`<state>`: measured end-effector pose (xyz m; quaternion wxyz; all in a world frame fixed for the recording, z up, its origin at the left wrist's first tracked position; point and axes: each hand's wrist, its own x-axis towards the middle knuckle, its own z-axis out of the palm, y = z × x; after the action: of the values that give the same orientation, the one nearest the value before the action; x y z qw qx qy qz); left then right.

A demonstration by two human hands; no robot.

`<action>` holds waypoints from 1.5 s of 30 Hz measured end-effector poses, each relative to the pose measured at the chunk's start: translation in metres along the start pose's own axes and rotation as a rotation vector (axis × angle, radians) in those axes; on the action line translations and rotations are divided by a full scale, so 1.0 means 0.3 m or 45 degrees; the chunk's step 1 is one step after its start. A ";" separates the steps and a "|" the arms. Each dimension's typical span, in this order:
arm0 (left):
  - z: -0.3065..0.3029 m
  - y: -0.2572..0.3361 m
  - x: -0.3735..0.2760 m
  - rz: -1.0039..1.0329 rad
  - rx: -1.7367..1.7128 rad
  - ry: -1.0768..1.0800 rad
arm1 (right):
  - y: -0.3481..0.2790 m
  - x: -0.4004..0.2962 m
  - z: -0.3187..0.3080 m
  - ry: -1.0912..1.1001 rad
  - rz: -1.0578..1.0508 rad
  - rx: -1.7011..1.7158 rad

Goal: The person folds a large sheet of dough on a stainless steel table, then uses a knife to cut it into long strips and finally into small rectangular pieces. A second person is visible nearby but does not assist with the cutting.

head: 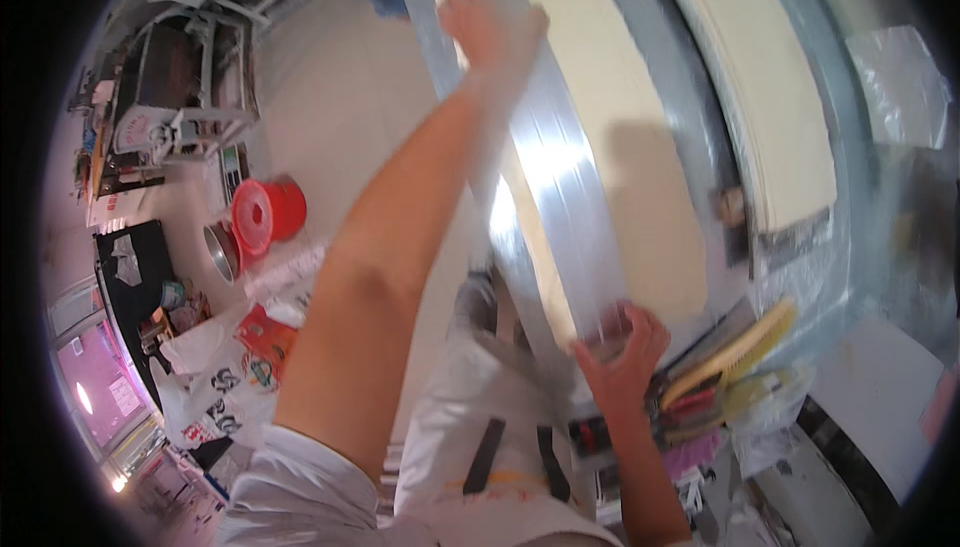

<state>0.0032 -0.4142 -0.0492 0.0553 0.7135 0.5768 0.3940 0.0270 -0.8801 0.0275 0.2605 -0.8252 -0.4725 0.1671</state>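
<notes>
A long, flat metal straightedge (562,179) lies lengthwise over a pale dough sheet (645,194) on the steel worktop (517,247). My left hand (491,36), slightly blurred, grips the straightedge across its width toward the far end. Thumb and fingers of my right hand (622,355) hold its near end. On the side nearer my body, a narrow, uneven strip of dough (546,265) shows past the metal edge. The wider part of the sheet shows on the other side, with a shadow across it.
Beyond the sheet lies a layered stack of pale dough sheets (780,111) on a board. A yellow-handled brush (735,355) and other tools crowd the worktop's near end. A clear plastic sheet (900,89) lies farther right. On the floor at left are a red bucket (274,209) and bags (225,389).
</notes>
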 end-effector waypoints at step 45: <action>0.044 -0.068 0.004 0.331 0.465 -0.272 | 0.172 -0.209 -0.096 0.520 1.062 -0.250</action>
<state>-0.0044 -0.4015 -0.0685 -0.0650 0.8174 0.5326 0.2094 0.0465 -0.9637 0.0223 0.1795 -0.9812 -0.0535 0.0463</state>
